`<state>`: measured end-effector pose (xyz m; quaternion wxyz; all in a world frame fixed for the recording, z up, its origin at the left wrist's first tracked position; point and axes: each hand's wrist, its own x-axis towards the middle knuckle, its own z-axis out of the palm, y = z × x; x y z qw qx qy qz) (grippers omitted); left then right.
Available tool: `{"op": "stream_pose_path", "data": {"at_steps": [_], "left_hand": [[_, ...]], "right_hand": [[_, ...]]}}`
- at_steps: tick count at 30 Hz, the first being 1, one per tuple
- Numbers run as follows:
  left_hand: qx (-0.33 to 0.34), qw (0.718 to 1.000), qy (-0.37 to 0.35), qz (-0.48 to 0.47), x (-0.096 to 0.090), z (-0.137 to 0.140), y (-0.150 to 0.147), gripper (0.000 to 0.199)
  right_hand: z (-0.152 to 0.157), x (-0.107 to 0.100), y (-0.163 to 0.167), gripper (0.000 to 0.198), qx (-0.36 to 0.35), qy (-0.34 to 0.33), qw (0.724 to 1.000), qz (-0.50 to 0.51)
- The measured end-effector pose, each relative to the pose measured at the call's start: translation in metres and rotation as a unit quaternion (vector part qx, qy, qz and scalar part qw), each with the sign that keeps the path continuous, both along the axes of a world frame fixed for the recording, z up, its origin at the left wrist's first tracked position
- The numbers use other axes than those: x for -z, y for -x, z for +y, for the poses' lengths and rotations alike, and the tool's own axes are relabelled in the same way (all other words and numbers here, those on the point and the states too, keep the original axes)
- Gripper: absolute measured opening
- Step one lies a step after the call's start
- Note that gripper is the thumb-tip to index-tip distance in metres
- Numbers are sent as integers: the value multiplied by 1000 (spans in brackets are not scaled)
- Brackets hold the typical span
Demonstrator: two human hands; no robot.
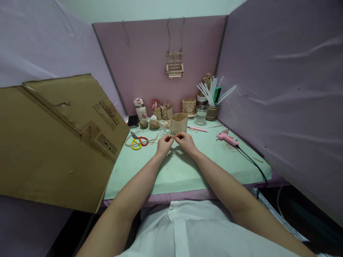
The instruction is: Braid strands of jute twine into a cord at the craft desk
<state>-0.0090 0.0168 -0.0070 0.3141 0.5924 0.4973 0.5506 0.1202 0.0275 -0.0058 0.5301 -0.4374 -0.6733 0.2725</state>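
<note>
My left hand (165, 144) and my right hand (185, 142) meet at the middle of the table, fingertips pinched close together. Between them is a thin strand of twine (175, 131), its small loop rising just above the fingers. Right behind stands a light wooden-stick cup (179, 122), many-sided and open at the top. Balls of twine (154, 124) with loose strands lie to its left. Scissors (139, 140) with red and yellow handles rest left of my left hand, twine around them. A pink pen (198, 129) lies beyond my right hand.
A pink glue gun (227, 138) trails a black cord off the right edge. Glue sticks (213, 91) stand in a pot behind a plastic cup (201, 115). A big cardboard sheet (61, 142) leans in from the left. A bottle (140, 109) and phone (133, 121) sit at the back.
</note>
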Motion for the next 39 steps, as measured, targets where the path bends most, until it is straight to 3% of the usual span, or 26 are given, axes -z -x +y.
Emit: {"op": "stream_pose_path", "data": {"at_steps": [5,9,13,15,17,20,23,29,33,39], "left_hand": [[-19,998,-14,59,-1,-2,1,9],[19,993,88,-78,-4,-2,2,9],[144,917,285,-238,-11,0,9,13],[171,896,317,-258,-14,0,11,14],[156,914,279,-251,-14,-1,10,15],[93,962,173,-189,-9,-3,4,17],[52,987,105,-110,-5,-4,0,21],[79,992,80,-53,0,-2,2,26],[102,990,100,-3,3,-2,2,27],[77,992,40,96,0,-7,-2,19]], "right_hand": [[-1,0,0,11,-2,1,1000,-18],[-3,-1,1,10,-23,-23,999,-26],[-6,-4,3,11,-57,-48,997,-16],[-6,-5,4,14,-61,-22,998,17],[-5,-5,3,17,-66,39,995,62],[-4,-5,1,19,-76,128,984,102],[-1,-4,0,21,-77,134,983,99],[4,1,0,24,-49,61,993,86],[5,3,1,20,-23,63,995,72],[11,7,-3,20,43,79,993,72]]}}
